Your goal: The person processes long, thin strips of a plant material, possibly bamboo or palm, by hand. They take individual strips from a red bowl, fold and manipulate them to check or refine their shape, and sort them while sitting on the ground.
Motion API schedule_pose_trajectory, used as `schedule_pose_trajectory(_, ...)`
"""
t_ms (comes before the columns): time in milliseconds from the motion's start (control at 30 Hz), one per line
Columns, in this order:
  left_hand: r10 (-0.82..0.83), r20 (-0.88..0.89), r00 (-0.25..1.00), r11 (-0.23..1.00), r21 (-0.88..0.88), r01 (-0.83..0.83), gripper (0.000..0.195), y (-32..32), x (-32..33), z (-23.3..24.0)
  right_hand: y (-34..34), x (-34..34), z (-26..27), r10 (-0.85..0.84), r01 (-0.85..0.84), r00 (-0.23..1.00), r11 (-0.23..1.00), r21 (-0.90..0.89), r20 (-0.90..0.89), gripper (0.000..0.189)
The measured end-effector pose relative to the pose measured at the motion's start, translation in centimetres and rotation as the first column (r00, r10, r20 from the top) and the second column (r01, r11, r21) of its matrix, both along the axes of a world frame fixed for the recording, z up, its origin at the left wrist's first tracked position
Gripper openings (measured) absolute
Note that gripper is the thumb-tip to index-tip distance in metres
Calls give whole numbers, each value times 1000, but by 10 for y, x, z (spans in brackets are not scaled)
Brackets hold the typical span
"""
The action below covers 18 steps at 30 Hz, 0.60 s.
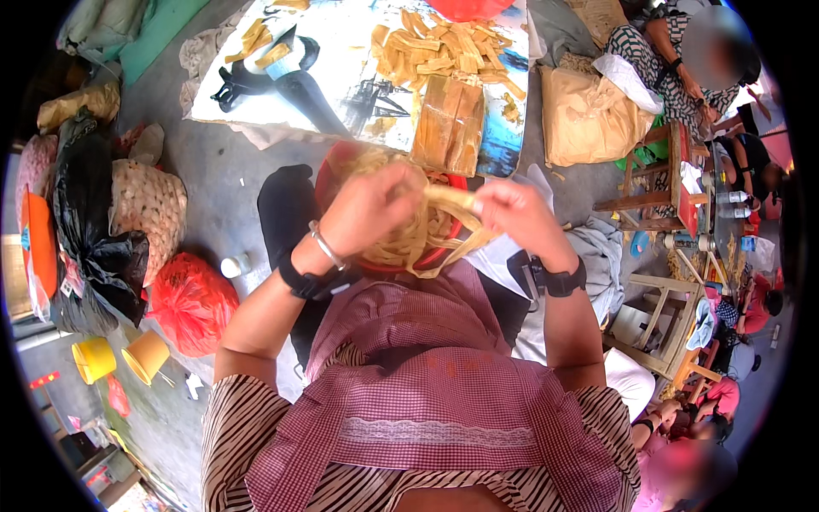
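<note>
A tan, flat food-like strip [450,195] stretches between my two hands above a red basin [325,168]. My left hand [374,208], blurred by motion, closes on the strip's left end. At the other end, the thumb and fingers of my right hand [519,214] pinch it. Long, limp tan strips [409,246] fill the basin and loop over its near rim. The basin sits at my lap, against a checked apron [422,384]. Just beyond it, a brown block in clear wrapping [450,125] lies at the table edge.
On the picture-topped table [243,105] lie a heap of short tan pieces [441,48] and a red container [470,8]. Bags, including a red plastic bag [195,304], stand left. At right are a brown paper sack [592,118], a wooden stool [678,173] and several seated people.
</note>
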<state>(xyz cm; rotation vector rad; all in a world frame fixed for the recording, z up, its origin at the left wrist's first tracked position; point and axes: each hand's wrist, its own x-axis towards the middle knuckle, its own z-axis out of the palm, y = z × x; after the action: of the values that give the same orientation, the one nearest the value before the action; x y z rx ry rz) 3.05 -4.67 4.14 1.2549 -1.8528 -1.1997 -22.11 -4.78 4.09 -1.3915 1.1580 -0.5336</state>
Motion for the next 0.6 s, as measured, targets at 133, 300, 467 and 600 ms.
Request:
schedule_pose_trajectory(133,155,31,987,965,-219,-145,8,-45,-16,5,-29,19,16,-288,294,955,952,-82,73,17)
schedule_pose_trajectory(300,226,125,966,940,-287,-183,14,-64,-28,-8,-54,14,-26,-384,371,918,919,-136,-95,23)
schedule_pose_trajectory(467,364,208,908,920,-236,-315,14,-41,16,-20,-23,-8,-23,-422,382,886,899,-215,-192,22)
schedule_pose_trajectory(600,274,293,916,941,-278,-193,18,-19,38,-40,17,-3,-30,-293,243,945,926,290,143,23)
